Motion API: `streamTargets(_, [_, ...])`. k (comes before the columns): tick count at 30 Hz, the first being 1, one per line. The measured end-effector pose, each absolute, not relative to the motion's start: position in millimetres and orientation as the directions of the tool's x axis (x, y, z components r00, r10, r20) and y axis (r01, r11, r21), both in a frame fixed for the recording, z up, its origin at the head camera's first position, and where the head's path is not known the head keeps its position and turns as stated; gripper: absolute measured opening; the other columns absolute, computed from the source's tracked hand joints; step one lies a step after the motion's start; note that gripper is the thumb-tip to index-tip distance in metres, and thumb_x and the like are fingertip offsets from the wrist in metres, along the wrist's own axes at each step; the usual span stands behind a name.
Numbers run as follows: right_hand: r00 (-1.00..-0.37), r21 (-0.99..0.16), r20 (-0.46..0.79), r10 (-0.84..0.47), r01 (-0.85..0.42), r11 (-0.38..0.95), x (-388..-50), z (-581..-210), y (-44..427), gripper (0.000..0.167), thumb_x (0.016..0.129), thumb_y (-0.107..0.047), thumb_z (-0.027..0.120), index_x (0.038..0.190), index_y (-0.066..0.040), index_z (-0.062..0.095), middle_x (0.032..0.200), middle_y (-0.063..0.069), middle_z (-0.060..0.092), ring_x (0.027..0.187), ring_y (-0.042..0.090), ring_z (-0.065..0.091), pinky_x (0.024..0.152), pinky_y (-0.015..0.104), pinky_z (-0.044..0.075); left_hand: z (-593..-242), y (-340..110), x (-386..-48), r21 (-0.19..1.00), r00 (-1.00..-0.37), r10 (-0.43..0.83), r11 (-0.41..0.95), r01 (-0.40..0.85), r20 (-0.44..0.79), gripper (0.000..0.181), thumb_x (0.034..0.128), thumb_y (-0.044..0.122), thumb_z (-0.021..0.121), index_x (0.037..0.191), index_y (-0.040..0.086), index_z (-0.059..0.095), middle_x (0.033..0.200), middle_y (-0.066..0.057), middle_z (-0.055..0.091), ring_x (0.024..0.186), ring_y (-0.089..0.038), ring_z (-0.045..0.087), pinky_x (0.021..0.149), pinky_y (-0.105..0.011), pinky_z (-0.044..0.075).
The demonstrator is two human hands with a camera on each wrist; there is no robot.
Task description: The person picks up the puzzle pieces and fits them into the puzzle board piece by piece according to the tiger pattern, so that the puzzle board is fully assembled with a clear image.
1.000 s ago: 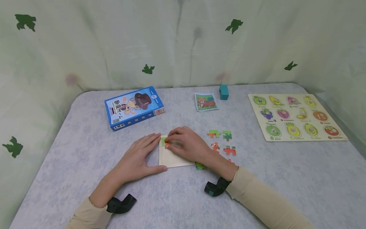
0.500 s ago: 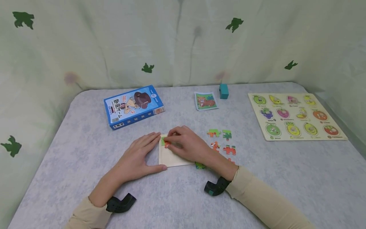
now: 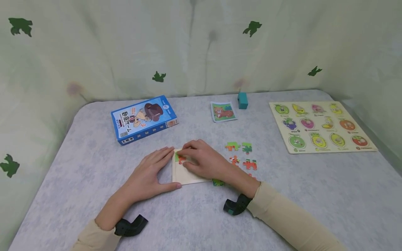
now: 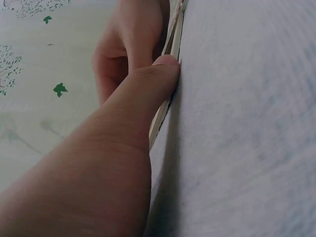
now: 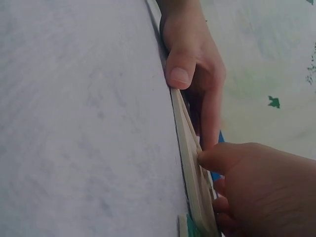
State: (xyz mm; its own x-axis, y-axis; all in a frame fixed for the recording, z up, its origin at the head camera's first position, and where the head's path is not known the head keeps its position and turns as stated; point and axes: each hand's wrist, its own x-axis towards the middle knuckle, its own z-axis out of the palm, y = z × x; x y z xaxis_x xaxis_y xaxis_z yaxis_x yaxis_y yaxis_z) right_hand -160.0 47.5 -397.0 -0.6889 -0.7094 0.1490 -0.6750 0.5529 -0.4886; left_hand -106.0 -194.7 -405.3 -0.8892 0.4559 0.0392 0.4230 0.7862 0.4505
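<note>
A small pale wooden puzzle board (image 3: 190, 177) lies flat on the table. My left hand (image 3: 150, 174) spans its left side, fingers fairly straight toward the far corner and thumb against the near edge. My right hand (image 3: 204, 160) reaches over the board from the right. Its index fingertip touches a green and orange jigsaw piece (image 3: 181, 160) in the far left corner, while the thumb tip sits apart beside it. The left wrist view shows the left thumb (image 4: 165, 71) on the board's edge. The right wrist view shows the right thumb (image 5: 215, 157) at the board's surface; the piece is hidden there.
Several loose jigsaw pieces (image 3: 250, 164) lie right of the board, some partly under the right forearm. Behind are a blue game box (image 3: 144, 118), a bear picture card (image 3: 223, 112) and a teal block (image 3: 243, 101). A fruit puzzle board (image 3: 323, 129) lies at the right.
My right thumb and index finger have parted from their pinch on the piece, and more of its orange part shows. The left hand stays against the board; the head view has shifted slightly.
</note>
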Motion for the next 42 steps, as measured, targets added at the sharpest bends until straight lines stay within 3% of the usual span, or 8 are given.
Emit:
streamTargets(14, [-0.737, -0.53, 0.124, -0.665, -0.615, 0.583, -150.2, -374.1, 55.2, 0.036, 0.1, -0.025, 0.068, 0.135, -0.018, 0.069, 0.134, 0.002, 0.066, 0.126, 0.02, 0.056, 0.108, 0.04, 0.05, -405.5, -194.7, -105.3, 0.457, -0.891, 0.452, 0.784, 0.42, 0.043, 0.107, 0.0805, 0.068, 0.076, 0.161, 0.01, 0.037, 0.168, -0.007, 0.033, 0.156, -0.033, 0.027, 0.124, -0.061, 0.024])
streamTargets(35, [-0.737, -0.527, 0.112, -0.666, -0.613, 0.589, -149.5, -353.2, 82.8, 0.034, 0.098, -0.025, 0.072, 0.13, -0.016, 0.072, 0.128, -0.002, 0.069, 0.124, 0.019, 0.059, 0.106, 0.041, 0.052, -404.5, -194.4, -105.2, 0.459, -0.892, 0.45, 0.785, 0.417, 0.041, 0.107, 0.08, 0.068, 0.077, 0.16, 0.009, 0.037, 0.168, -0.008, 0.033, 0.155, -0.033, 0.028, 0.123, -0.062, 0.025])
streamTargets(42, [-0.709, -0.532, 0.11, -0.696, -0.634, 0.561, -156.8, -347.3, 98.8, 0.035, 0.098, -0.024, 0.072, 0.132, -0.016, 0.071, 0.13, -0.004, 0.069, 0.124, 0.017, 0.059, 0.104, 0.041, 0.053, -403.7, -193.4, -105.1, 0.458, -0.893, 0.449, 0.786, 0.416, 0.041, 0.108, 0.0793, 0.067, 0.078, 0.16, 0.009, 0.037, 0.167, -0.008, 0.034, 0.155, -0.033, 0.029, 0.124, -0.062, 0.025])
